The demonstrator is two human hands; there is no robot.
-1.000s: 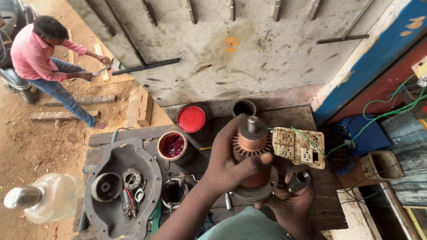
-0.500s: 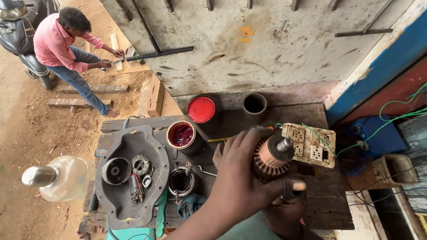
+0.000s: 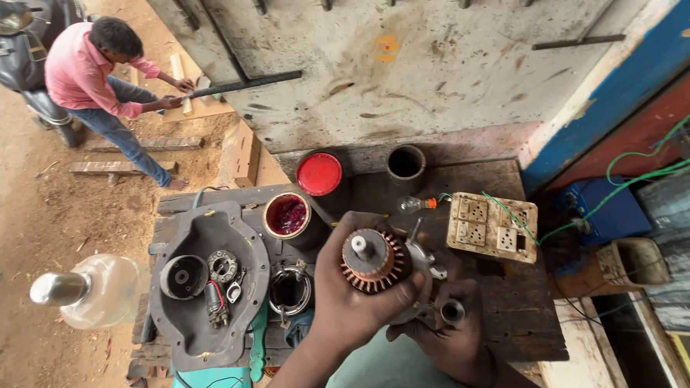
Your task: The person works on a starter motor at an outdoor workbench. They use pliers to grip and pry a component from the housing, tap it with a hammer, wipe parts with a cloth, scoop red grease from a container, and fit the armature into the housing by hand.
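You're gripping the copper-finned rotor (image 3: 373,261) w/ your left hand (image 3: 349,295), fingers closed around it, over the workbench's (image 3: 520,303) front edge. Right hand (image 3: 444,333) is cupping a small metal sleeve (image 3: 452,312) underneath. Looks like mid-assembly; next, I'd say, needs shaft alignment.

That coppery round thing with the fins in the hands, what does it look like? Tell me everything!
The motor part is a round drum ringed with copper-coloured fins, capped by a grey metal top with a short shaft stub. It looks worn and dusty. It stands roughly upright above the wooden table. The left hand grips its side; the right hand supports it underneath.
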